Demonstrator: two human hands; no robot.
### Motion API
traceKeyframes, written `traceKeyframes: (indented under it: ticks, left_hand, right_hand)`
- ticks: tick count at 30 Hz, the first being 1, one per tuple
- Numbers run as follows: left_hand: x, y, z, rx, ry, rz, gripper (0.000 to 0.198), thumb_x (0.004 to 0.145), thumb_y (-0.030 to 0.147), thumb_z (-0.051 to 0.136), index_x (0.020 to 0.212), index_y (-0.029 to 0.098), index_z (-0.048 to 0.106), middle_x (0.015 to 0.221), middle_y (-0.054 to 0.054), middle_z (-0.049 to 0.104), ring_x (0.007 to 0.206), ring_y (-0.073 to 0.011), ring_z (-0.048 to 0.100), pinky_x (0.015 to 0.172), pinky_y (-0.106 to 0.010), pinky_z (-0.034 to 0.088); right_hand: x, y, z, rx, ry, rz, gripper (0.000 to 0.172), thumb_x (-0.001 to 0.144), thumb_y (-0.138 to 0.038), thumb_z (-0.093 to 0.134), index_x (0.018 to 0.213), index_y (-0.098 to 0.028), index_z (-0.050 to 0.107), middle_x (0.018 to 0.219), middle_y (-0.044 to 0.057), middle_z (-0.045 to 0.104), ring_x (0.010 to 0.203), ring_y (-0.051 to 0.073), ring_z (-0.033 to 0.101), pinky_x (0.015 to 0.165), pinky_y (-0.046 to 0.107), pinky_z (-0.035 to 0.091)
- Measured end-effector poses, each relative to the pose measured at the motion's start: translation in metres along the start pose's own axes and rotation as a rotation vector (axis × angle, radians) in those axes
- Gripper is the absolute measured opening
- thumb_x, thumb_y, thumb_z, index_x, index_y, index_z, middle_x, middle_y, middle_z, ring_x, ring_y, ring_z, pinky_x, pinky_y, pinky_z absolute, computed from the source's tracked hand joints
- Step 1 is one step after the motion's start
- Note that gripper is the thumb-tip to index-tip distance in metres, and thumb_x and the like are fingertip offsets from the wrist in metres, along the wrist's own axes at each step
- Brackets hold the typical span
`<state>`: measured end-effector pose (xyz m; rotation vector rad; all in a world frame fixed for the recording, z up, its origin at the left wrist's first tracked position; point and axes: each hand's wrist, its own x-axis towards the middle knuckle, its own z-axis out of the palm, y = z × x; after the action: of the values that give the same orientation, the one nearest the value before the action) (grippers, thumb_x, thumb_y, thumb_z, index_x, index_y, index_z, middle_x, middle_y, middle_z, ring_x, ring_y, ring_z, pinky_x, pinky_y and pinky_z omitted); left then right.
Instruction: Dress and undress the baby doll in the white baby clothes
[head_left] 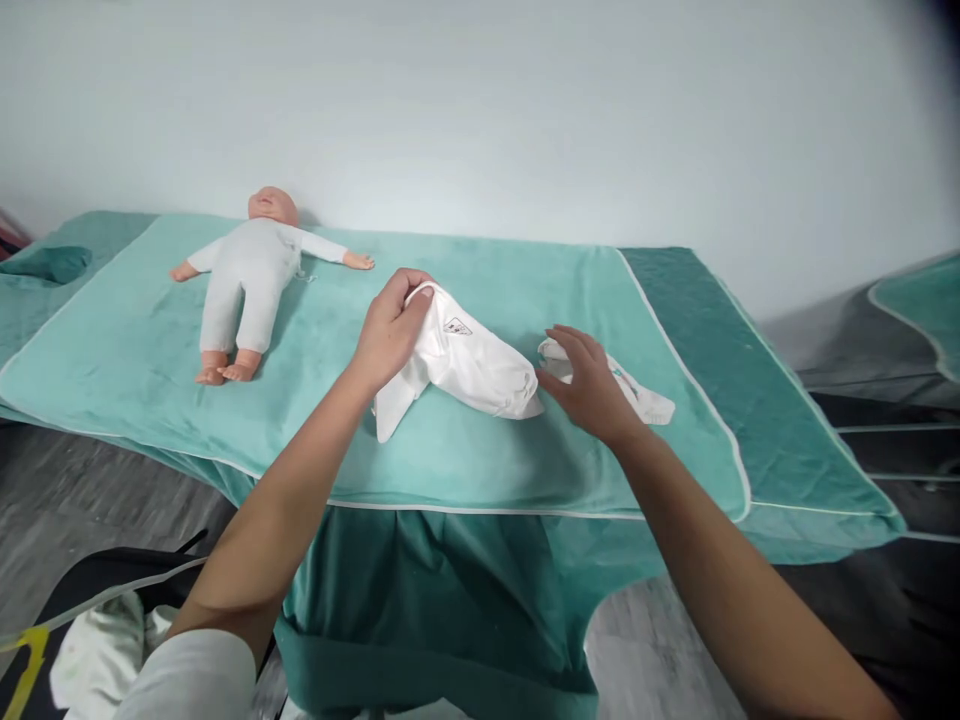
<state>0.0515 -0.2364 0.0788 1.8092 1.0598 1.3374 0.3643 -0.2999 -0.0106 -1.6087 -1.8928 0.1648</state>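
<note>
In my head view, my two hands are apart, working over a bed (787, 430) covered in green cloth. My left hand (390, 325) is clamped on a white cloth garment (484, 365), its thumb and fingers pinching the upper left end. From that grip the garment slants down to the right across the middle of the lighter green mat (465, 470), with a small dark printed mark (457, 327) near my thumb and one flap hanging toward the front edge. My right hand (589, 385) is spread, thumb away from fingers, just beside the garment's right end; I cannot tell whether my thumb touches it. Partly hidden behind that hand lies a second white piece (654, 405), which reaches out to the right. Over to my left, a doll (251, 260) in a white suit lies on its back, head toward the wall (525, 120), arms spread, bare feet toward me. Low at my left is a crumpled pale cloth (101, 650) beside a yellow strip (30, 665).
</note>
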Motion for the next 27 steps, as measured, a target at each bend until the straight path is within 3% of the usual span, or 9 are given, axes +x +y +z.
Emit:
traceKeyframes:
  ticks: [2,6,10,12,14,17,20,22,27]
  left_hand:
    - [-0.004,0.006,-0.001,-0.009,-0.025,0.032,0.015,0.103,0.033,0.052,0.103,0.023,0.063,0.099,-0.001,0.069,0.093,-0.0164,0.065,0.085,-0.027,0.051]
    - [-0.013,0.016,-0.008,-0.012,-0.067,0.019,0.02,0.104,0.039,0.051,0.105,0.022,0.063,0.103,-0.002,0.071,0.096,-0.0168,0.066,0.088,-0.028,0.051]
    - [-0.018,0.023,-0.014,-0.027,-0.098,0.021,0.022,0.104,0.042,0.053,0.107,0.023,0.063,0.105,-0.002,0.071,0.098,-0.017,0.066,0.089,-0.028,0.052]
    - [-0.019,0.028,-0.016,-0.023,-0.116,0.029,0.022,0.104,0.042,0.053,0.108,0.023,0.064,0.104,-0.001,0.07,0.096,-0.0165,0.066,0.087,-0.027,0.052]
    - [-0.02,0.036,-0.022,0.009,-0.125,0.051,0.022,0.104,0.041,0.054,0.108,0.023,0.064,0.103,-0.001,0.07,0.093,-0.0161,0.066,0.084,-0.027,0.051]
    - [-0.018,0.045,-0.035,0.153,-0.137,0.113,0.018,0.101,0.038,0.059,0.106,0.022,0.067,0.1,0.0,0.071,0.089,-0.0164,0.064,0.082,-0.028,0.049]
    - [-0.017,0.048,-0.048,0.38,-0.105,0.173,0.011,0.094,0.03,0.068,0.102,0.023,0.069,0.094,0.001,0.071,0.086,-0.0174,0.062,0.08,-0.029,0.046]
    - [-0.016,0.046,-0.054,0.499,-0.034,0.209,0.009,0.091,0.023,0.067,0.099,0.023,0.07,0.09,0.001,0.069,0.084,-0.0177,0.06,0.08,-0.03,0.044]
    - [-0.018,0.042,-0.063,0.618,0.146,0.26,0.017,0.089,0.014,0.06,0.101,0.024,0.068,0.091,-0.001,0.064,0.089,-0.0191,0.06,0.08,-0.03,0.046]
  right_hand:
    - [0.006,-0.018,0.007,0.104,-0.001,-0.026,0.055,0.091,-0.042,0.064,0.142,-0.021,0.06,0.153,0.018,0.057,0.147,0.036,0.05,0.123,0.061,0.039]
    - [0.009,-0.056,0.012,0.453,-0.017,0.088,0.042,0.098,-0.048,0.062,0.134,-0.026,0.066,0.143,0.012,0.066,0.137,0.029,0.06,0.121,0.058,0.043]
    - [0.013,-0.09,0.008,0.809,-0.141,0.09,0.043,0.093,-0.053,0.072,0.13,-0.031,0.067,0.133,0.005,0.073,0.127,0.024,0.067,0.112,0.046,0.052]
    - [0.019,-0.103,0.005,0.733,-0.209,0.046,0.042,0.09,-0.051,0.076,0.125,-0.029,0.071,0.124,0.003,0.076,0.116,0.024,0.07,0.104,0.043,0.055]
    - [0.029,-0.113,0.003,0.566,-0.18,0.027,0.03,0.089,-0.047,0.075,0.11,-0.026,0.075,0.106,0.002,0.078,0.098,0.023,0.071,0.093,0.042,0.056]
    - [0.047,-0.126,-0.007,0.376,0.081,-0.004,0.013,0.086,-0.036,0.069,0.091,-0.025,0.072,0.088,0.001,0.074,0.082,0.022,0.065,0.084,0.04,0.054]
    - [0.064,-0.138,-0.022,0.287,0.276,-0.042,0.01,0.08,-0.025,0.066,0.09,-0.027,0.068,0.079,0.001,0.065,0.078,0.022,0.061,0.082,0.039,0.052]
    - [0.071,-0.146,-0.032,0.23,0.281,-0.053,0.015,0.079,-0.02,0.064,0.092,-0.028,0.066,0.077,0.001,0.061,0.08,0.023,0.061,0.082,0.04,0.052]
    - [0.085,-0.153,-0.044,0.144,0.211,-0.12,0.019,0.082,-0.017,0.058,0.098,-0.026,0.064,0.093,0.005,0.067,0.093,0.027,0.062,0.084,0.042,0.052]
